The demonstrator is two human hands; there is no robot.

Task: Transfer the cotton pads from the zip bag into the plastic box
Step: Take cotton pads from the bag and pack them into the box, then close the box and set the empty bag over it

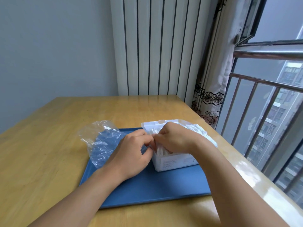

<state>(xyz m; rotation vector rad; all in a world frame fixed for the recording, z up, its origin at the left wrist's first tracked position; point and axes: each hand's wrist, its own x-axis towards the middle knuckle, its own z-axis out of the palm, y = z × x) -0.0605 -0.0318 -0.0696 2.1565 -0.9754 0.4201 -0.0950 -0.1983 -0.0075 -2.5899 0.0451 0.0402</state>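
Forearms reach in from below, both palms down. Left hand [131, 153] is curled, pinching at the plastic box [173, 161] rim; right hand [175, 138] presses closed onto cotton pads [154, 131] inside. Empty zip bag [101, 141] lies left on the blue tray [147, 185].

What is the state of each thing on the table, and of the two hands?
zip bag: crumpled, lying partly on the tray, looks empty
plastic box: lid open, cotton pads inside
cotton pads: packed in the box
tray: flat on the table
left hand: fingers curled at the box edge
right hand: pressing on the pads
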